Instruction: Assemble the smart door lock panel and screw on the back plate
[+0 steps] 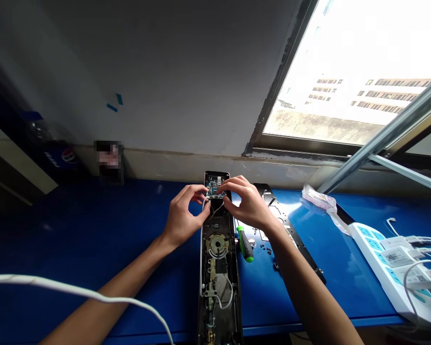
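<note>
Flanking PCB (212, 184): L hand (181, 214) at 9 o'clock, R hand (250, 205) at 3, both half-curled, grip unclear; grn/blk screwdriver (244, 243), 5 o'clock.

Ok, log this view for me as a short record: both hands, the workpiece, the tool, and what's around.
Left hand: at the left edge of the board; grip unclear
Right hand: at the board's right side; grip unclear
Board position: far end of the casing
Casing: long, black, open, on the blue table
Screwdriver: green and black, right of the casing
Panel: black, flat, right of the screwdriver
Power strip: far right, white plugs in it
</note>
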The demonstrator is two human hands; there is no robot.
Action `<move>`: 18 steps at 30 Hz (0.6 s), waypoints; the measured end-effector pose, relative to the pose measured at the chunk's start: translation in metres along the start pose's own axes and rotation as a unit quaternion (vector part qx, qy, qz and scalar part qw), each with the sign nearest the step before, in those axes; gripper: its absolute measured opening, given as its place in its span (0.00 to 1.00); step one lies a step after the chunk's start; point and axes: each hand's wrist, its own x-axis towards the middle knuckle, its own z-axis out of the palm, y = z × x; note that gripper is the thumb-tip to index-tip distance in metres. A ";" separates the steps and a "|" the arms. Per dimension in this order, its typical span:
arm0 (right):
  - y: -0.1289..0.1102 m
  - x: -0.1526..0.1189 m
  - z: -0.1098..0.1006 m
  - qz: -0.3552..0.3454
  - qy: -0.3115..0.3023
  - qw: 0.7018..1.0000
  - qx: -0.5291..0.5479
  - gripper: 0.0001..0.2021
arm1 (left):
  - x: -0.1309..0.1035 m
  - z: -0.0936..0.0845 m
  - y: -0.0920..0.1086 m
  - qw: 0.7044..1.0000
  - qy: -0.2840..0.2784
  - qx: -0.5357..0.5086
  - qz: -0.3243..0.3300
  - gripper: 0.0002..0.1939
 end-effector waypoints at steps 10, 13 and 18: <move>0.006 0.035 0.010 -0.039 -0.073 0.995 -0.054 0.18 | -0.010 -0.005 -0.006 0.996 0.029 -0.059 -0.062 0.13; 0.004 0.038 0.013 -0.043 -0.089 0.993 -0.060 0.18 | -0.010 -0.005 -0.007 0.995 0.033 -0.065 -0.071 0.13; 0.003 0.035 0.007 -0.064 -0.108 0.992 -0.030 0.13 | -0.012 -0.004 -0.008 0.992 0.051 -0.081 -0.079 0.11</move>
